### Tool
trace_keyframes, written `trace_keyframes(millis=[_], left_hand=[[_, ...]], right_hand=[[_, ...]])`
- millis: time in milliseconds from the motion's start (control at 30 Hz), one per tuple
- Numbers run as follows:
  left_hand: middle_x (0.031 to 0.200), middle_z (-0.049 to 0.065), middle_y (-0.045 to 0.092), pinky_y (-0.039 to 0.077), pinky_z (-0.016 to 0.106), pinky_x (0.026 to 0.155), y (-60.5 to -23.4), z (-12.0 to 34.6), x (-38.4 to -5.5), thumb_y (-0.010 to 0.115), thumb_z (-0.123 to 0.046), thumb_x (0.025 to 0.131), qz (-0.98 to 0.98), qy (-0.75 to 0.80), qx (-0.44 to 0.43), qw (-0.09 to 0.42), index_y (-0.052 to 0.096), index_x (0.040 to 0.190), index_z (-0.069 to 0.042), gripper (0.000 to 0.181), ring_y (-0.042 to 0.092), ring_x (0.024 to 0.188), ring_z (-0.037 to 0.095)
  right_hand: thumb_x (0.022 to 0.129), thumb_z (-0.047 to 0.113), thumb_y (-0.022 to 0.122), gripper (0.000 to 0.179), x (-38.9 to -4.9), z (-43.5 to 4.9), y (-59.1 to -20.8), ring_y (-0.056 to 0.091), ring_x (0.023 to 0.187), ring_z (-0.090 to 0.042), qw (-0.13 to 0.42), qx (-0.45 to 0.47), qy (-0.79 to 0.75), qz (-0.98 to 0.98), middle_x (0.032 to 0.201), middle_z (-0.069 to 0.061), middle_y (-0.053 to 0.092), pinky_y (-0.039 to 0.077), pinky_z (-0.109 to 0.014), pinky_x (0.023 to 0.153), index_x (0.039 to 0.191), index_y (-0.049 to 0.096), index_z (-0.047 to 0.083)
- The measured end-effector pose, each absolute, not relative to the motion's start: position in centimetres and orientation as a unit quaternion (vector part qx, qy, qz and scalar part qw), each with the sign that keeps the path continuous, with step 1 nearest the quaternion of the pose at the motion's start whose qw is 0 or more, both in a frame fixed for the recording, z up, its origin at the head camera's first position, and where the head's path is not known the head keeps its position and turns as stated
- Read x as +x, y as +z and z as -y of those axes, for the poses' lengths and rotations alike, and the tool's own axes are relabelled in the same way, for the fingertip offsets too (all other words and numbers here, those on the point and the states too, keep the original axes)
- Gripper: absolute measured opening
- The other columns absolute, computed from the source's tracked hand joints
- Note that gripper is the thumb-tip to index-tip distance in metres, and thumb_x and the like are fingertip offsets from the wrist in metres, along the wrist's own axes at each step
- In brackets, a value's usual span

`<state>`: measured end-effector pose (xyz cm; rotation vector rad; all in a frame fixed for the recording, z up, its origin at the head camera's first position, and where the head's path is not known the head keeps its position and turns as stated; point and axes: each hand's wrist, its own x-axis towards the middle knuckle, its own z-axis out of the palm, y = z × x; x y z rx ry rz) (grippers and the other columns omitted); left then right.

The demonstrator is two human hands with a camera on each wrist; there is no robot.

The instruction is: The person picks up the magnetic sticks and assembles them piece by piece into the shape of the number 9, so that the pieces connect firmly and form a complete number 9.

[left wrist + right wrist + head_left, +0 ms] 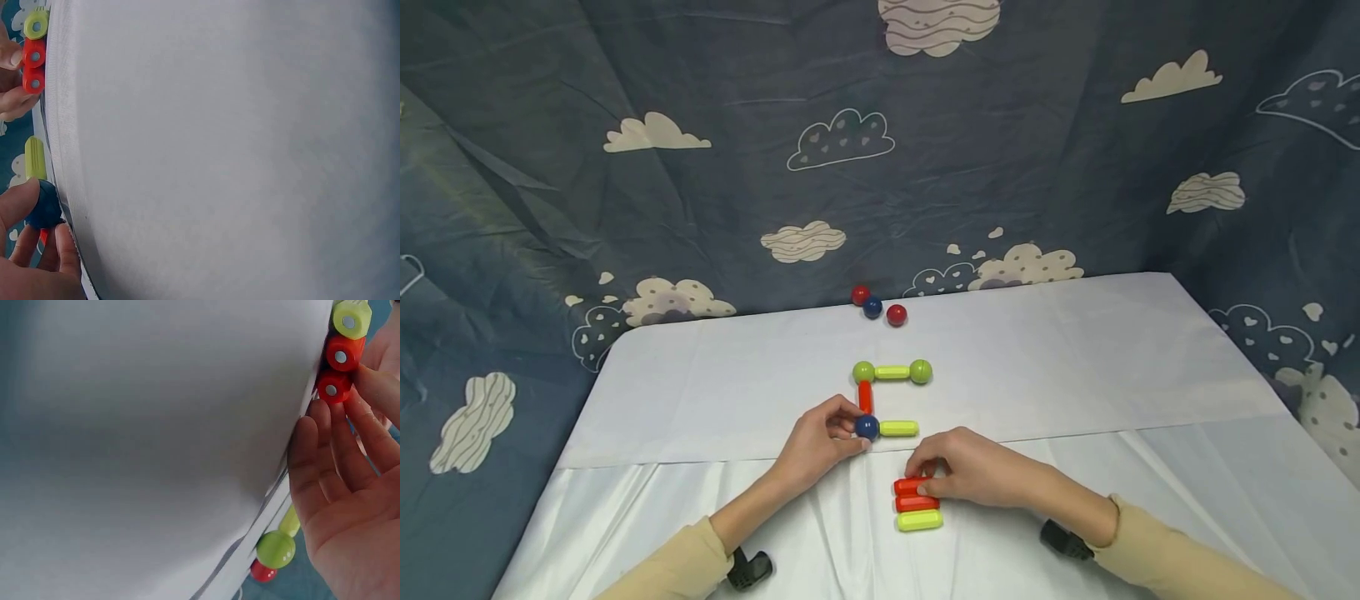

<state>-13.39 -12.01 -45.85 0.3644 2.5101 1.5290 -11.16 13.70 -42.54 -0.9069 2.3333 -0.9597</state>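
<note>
My left hand holds a dark blue ball between thumb and fingers. A yellow-green rod joins the ball on its right, and a red rod runs from it to a green ball. Another yellow-green rod links that one to a second green ball. My right hand pinches the far red rod of a row. Against it lie another red rod and a yellow-green rod; silver discs show on their ends in the right wrist view.
Two red balls and a blue ball sit at the table's back edge, before a dark cloud-patterned curtain. White cloth covers the table. Black devices show at both wrists.
</note>
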Motion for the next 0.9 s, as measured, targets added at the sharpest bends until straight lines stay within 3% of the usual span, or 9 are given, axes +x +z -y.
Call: trace_keyframes(millis=[400,567,733,900], left_hand=[[0.091,0.002,0.061,0.052,0.024,0.072,-45.9,12.1,-13.4,0.081,-0.008,0.080,-0.844,0.514,0.122,0.093,0.066,0.106,-0.011,0.030,0.058,0.081,0.016],[0.092,0.001,0.061,0.051,0.023,0.073,-45.8,12.0,-13.4,0.081,-0.008,0.080,-0.844,0.514,0.117,0.099,0.066,0.106,-0.012,0.030,0.058,0.081,0.016],[0.093,0.001,0.060,0.052,0.024,0.073,-45.7,12.0,-13.3,0.081,-0.008,0.080,-0.843,0.516,0.118,0.098,0.066,0.107,-0.012,0.030,0.058,0.082,0.017],[0.093,0.001,0.060,0.052,0.024,0.074,-45.7,12.0,-13.3,0.081,-0.008,0.080,-0.841,0.518,0.117,0.099,0.066,0.107,-0.012,0.031,0.058,0.083,0.017]], right_hand=[[0.087,0.016,0.075,0.017,-11.6,-13.1,-42.4,0.055,0.077,-0.004,0.221,-0.322,-0.316,-0.864,0.086,0.019,0.060,0.048,-0.025,0.072,0.103,0.073,0.020],[0.088,0.016,0.074,0.023,-11.8,-13.7,-42.2,0.056,0.083,-0.010,0.241,-0.299,-0.368,-0.847,0.094,0.016,0.062,0.050,-0.026,0.073,0.110,0.072,0.022],[0.093,0.017,0.069,0.028,-12.2,-14.7,-42.2,0.056,0.096,-0.015,0.270,-0.279,-0.423,-0.819,0.106,0.013,0.063,0.050,-0.028,0.082,0.119,0.068,0.025],[0.097,0.010,0.060,0.028,-12.9,-15.6,-42.2,0.054,0.099,-0.021,0.259,-0.265,-0.450,-0.812,0.112,0.003,0.062,0.049,-0.028,0.081,0.124,0.065,0.016]])
